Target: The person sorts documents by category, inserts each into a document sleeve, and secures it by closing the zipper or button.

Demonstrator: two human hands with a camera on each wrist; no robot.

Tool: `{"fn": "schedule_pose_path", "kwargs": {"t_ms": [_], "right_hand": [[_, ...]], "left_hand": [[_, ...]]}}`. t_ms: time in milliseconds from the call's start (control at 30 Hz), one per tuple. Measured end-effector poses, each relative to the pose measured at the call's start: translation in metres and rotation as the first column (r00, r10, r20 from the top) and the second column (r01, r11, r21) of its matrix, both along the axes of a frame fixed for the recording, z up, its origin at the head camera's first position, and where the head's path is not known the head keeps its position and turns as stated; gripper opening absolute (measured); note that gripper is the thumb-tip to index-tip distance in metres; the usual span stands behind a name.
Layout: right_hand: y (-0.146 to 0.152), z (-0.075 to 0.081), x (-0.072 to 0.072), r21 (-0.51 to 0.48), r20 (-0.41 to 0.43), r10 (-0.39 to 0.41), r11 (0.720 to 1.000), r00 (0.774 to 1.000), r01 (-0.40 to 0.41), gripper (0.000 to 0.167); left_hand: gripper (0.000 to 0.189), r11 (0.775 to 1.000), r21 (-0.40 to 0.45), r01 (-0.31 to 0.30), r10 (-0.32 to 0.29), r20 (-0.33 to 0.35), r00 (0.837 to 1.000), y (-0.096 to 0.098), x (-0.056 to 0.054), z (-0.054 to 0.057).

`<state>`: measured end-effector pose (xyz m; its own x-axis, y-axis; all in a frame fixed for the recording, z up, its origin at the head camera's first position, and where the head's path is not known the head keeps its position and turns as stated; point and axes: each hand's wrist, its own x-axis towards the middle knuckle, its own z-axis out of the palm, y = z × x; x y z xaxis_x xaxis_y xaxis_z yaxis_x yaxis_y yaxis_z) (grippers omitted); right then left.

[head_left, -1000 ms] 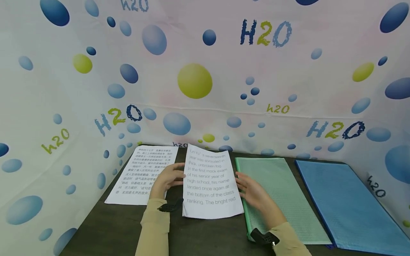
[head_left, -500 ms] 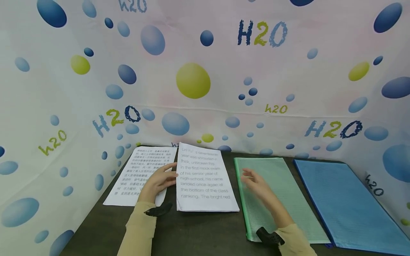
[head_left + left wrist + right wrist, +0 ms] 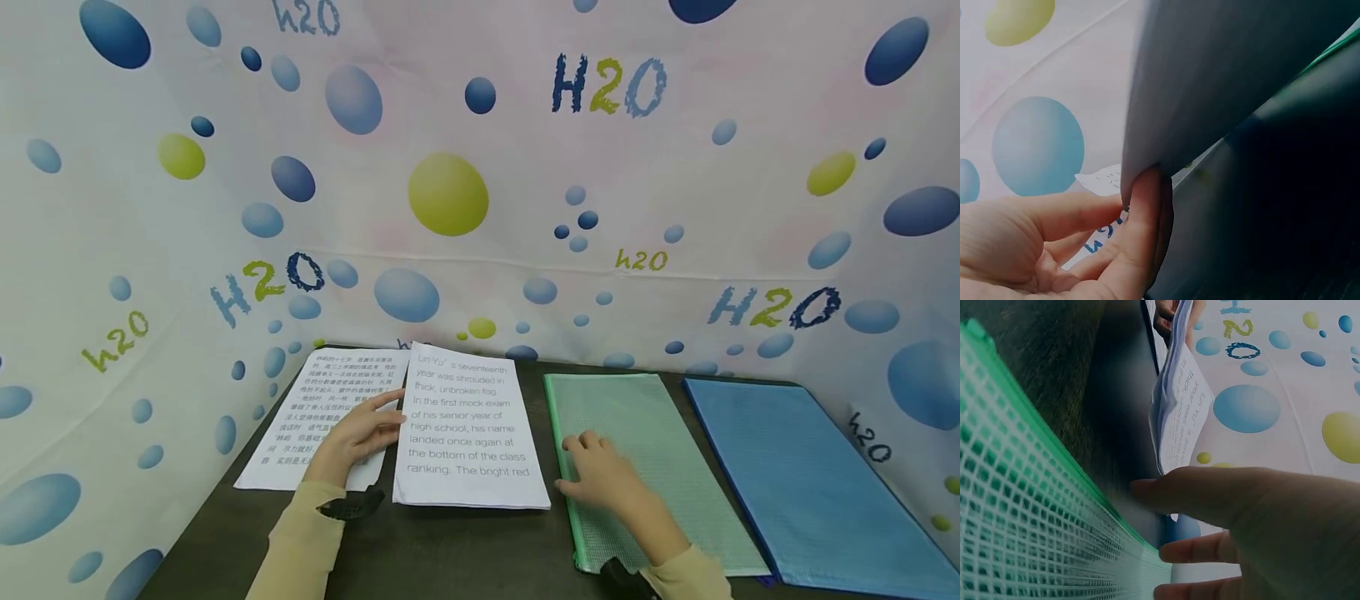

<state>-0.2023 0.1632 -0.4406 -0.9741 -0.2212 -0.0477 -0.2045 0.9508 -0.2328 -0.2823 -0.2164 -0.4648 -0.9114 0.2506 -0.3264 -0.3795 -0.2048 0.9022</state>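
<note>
My left hand [image 3: 352, 442] pinches the left edge of a small stack of white paper sheets [image 3: 472, 433] printed with large English text. In the left wrist view, the thumb and fingers hold the edge of the sheets [image 3: 1179, 87], which are raised off the table. Over a green mesh zipper pouch [image 3: 675, 483], my right hand [image 3: 603, 479] hovers with its fingers loosely bent and nothing in them. The right wrist view has the pouch's green zipper edge [image 3: 1054, 444] below the fingers, apparently apart from them. Whether any fingertip touches the pouch I cannot tell.
Another white sheet [image 3: 337, 392] with Chinese text lies at the left, partly behind the left hand. A blue mesh pouch [image 3: 817, 483] lies at the right of the dark table [image 3: 435, 554]. Behind stands a backdrop [image 3: 675, 167] with printed bubbles.
My right hand has let go of the English sheets and moved right, over the green pouch. My left hand has carried the sheets a little to the left.
</note>
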Motion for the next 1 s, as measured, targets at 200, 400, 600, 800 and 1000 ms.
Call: {"fn": "schedule_pose_path", "kwargs": {"t_ms": [200,400,600,800,1000], "right_hand": [[-0.004,-0.002,0.003,-0.014,0.095,-0.023,1.0,0.995,0.024,0.066],[-0.006,-0.007,0.002,-0.032,0.035,-0.044,0.998,0.998,0.045,0.065],[-0.005,-0.009,-0.003,-0.12,0.016,-0.048,0.992,0.999,0.049,0.053],[-0.003,-0.007,-0.007,-0.168,-0.006,-0.035,0.985,0.999,0.033,0.04],[-0.007,-0.01,-0.008,-0.185,-0.093,-0.036,0.983,0.995,0.018,0.024]], "left_hand": [[0.073,0.998,0.055,0.029,-0.029,0.003,1.0,-0.001,0.001,0.002],[0.075,0.994,0.098,0.048,-0.05,0.017,0.999,0.0,0.001,0.004],[0.074,0.988,0.138,0.074,-0.076,0.014,0.997,-0.003,0.002,0.006],[0.076,0.981,0.175,0.08,-0.085,0.019,0.996,-0.005,0.003,0.008],[0.076,0.979,0.19,0.074,-0.081,0.029,0.996,-0.006,0.004,0.007]]}}
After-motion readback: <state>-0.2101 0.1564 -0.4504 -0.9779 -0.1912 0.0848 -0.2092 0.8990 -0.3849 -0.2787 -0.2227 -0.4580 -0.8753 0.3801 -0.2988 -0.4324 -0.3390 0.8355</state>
